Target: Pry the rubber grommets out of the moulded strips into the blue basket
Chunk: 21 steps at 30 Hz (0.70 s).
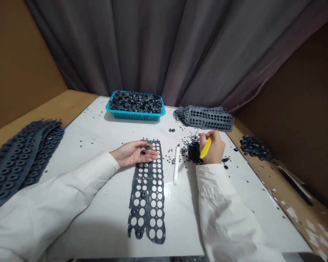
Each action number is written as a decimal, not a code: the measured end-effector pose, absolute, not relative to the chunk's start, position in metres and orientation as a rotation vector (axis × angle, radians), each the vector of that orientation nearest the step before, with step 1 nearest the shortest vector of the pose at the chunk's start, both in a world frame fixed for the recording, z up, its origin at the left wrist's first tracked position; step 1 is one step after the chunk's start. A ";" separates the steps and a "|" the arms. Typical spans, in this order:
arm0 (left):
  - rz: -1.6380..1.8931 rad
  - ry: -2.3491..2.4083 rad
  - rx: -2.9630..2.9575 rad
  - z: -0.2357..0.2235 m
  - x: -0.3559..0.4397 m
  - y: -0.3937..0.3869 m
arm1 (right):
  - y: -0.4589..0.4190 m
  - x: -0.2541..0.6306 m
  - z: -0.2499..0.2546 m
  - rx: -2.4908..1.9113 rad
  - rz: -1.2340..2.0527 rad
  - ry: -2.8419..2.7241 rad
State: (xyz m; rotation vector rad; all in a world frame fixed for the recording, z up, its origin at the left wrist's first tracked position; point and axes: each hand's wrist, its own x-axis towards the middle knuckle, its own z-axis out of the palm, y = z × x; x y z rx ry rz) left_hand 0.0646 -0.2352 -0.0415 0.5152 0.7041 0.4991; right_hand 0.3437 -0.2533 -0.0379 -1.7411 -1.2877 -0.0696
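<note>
A dark rubber sheet [147, 196] full of round punched holes lies lengthwise on the white table [98, 145]. My left hand [133, 153] rests palm up on its far end, fingers loosely spread, with two or three small dark rubber rings lying on the fingers. My right hand [211, 147] is closed round a yellow tool [206, 148], held over a small pile of dark rubber rings [192, 151]. A white pen-like tool [176, 165] lies between the sheet and that pile.
A blue basket [135, 114] heaped with dark rings stands at the back. Punched sheets [209, 118] are stacked at the back right, unpunched ring strips [19, 156] lie at the left. More rings [255, 147] sit off the table's right edge. Loose bits are scattered about.
</note>
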 end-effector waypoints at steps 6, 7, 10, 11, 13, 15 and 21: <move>0.728 0.851 0.547 -0.045 0.060 -0.227 | -0.250 0.261 -0.048 -1.238 0.952 -1.293; 0.761 0.855 0.552 -0.046 0.059 -0.226 | -0.249 0.249 -0.054 -1.224 0.996 -1.302; 0.780 0.861 0.567 -0.046 0.056 -0.224 | -0.247 0.228 -0.069 -1.195 1.037 -1.272; 0.761 0.866 0.577 -0.046 0.056 -0.224 | -0.248 0.226 -0.072 -1.186 1.028 -1.254; 0.710 0.863 0.611 -0.045 0.057 -0.225 | -0.251 0.226 -0.076 -1.168 0.993 -1.249; 0.665 0.840 0.653 -0.044 0.058 -0.226 | -0.257 0.229 -0.075 -1.149 0.936 -1.284; 0.607 0.767 0.663 -0.044 0.058 -0.228 | -0.269 0.225 -0.065 -1.134 0.798 -1.304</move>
